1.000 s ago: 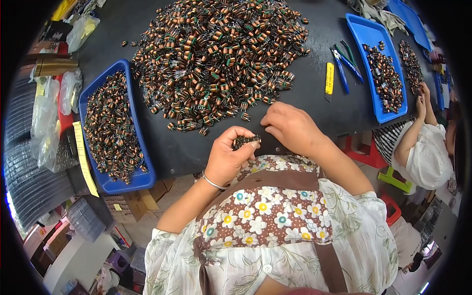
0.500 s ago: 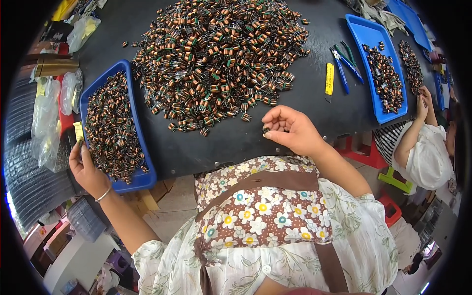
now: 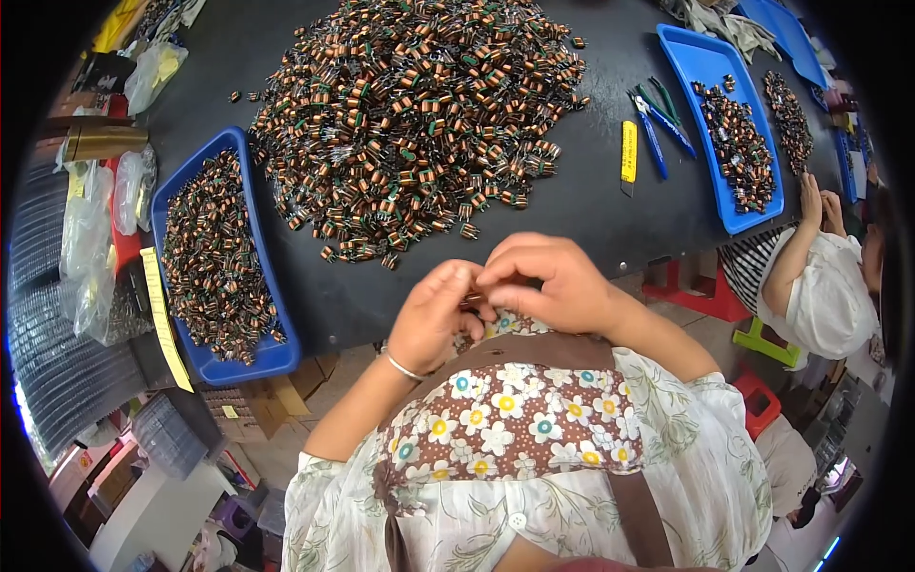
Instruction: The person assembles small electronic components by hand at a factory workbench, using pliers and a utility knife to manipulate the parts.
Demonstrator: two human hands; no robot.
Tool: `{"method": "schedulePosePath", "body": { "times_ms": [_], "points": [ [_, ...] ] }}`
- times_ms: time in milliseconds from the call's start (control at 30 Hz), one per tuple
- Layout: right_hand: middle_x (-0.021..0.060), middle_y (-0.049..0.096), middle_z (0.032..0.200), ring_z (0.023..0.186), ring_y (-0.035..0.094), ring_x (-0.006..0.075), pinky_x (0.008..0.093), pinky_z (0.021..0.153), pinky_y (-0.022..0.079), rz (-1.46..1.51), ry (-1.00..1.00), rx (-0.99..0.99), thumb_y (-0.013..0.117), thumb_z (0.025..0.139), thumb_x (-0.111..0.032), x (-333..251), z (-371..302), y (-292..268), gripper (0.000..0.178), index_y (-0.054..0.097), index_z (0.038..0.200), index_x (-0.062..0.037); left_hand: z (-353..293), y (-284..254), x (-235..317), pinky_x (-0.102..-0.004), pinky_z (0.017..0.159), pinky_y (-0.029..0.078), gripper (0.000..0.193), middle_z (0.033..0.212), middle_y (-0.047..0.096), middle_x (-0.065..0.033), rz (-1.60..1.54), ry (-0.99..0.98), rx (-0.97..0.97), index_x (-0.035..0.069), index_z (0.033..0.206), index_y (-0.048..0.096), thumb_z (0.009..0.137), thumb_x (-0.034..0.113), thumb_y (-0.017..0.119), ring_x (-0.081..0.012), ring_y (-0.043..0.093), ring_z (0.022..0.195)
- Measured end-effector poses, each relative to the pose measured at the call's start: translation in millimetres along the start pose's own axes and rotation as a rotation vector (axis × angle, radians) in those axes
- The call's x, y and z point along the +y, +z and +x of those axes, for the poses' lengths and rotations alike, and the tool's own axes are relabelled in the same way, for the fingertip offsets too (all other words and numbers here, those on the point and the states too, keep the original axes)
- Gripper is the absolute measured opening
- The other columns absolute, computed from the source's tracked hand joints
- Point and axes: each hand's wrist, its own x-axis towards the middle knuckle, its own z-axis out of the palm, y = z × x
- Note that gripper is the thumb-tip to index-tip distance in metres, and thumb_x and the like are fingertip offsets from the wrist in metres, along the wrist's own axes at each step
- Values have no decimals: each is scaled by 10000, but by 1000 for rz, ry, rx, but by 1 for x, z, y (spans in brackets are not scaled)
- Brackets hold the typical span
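Note:
My left hand (image 3: 431, 313) and my right hand (image 3: 551, 282) meet at the table's near edge, in front of my apron, with fingertips touching. Both are closed in a pinch around a small copper-wound coil (image 3: 472, 298), mostly covered by the fingers. Just beyond them rises a large heap of similar coils (image 3: 410, 124), copper-coloured with dark and green parts and metal pins. To the left, a blue tray (image 3: 289, 355) holds many more such coils (image 3: 214, 257).
A yellow utility knife (image 3: 628, 153) and blue-handled pliers (image 3: 654, 143) lie right of the heap. Farther right stands another blue tray (image 3: 675, 43) with coils, near a co-worker's hands (image 3: 818, 200). Plastic bags (image 3: 88, 243) and a yellow paper strip (image 3: 164, 319) are at left.
My left hand has come from the left tray's outer edge to the middle and met my right hand. The right hand has shifted slightly left and down.

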Motion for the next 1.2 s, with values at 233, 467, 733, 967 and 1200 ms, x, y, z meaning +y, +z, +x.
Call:
{"method": "schedulePosePath", "body": {
  "times_ms": [233, 467, 733, 967, 1200],
  "points": [
    [63, 573, 769, 561, 534, 156, 259, 530, 433, -678, -5, 465, 663, 744, -55, 34, 17, -38, 123, 610, 852, -28, 6, -3, -2, -174, 471, 386, 186, 777, 573, -49, 162, -84, -7, 33, 912, 532, 932, 211, 480, -70, 512, 601],
    [64, 572, 793, 594, 566, 204, 310, 551, 459, -790, -51, 476, 646, 744, -55, 42, 19, -36, 97, 568, 801, -45, 10, 4, 0, -173, 505, 419, 183, 811, 587, -46, 235, -9, 54, 16, 1044, 544, 908, 134, 511, -63, 531, 637],
    [79, 579, 810, 739, 584, 268, 345, 639, 472, -834, -80, 450, 605, 772, -38, 39, 19, -42, 58, 580, 825, -36, 14, 7, 0, -181, 534, 444, 201, 838, 594, -55, 225, 19, 43, 1, 1075, 526, 894, 88, 515, -74, 543, 655],
    [77, 557, 756, 637, 539, 184, 276, 563, 429, -365, 26, 92, 607, 783, -44, 11, 5, -19, 36, 594, 810, -24, 21, 15, -1, -175, 511, 438, 214, 833, 585, -29, 259, 118, 95, 8, 1071, 529, 862, 50, 544, -51, 541, 630],
    [59, 563, 813, 580, 532, 184, 287, 553, 449, -834, -31, 352, 688, 702, -93, 38, 18, -28, 195, 572, 853, -53, 19, 12, -1, -164, 480, 428, 165, 820, 616, -51, 292, 77, 110, 7, 1018, 558, 864, 64, 557, -45, 534, 582]
  ]
}}
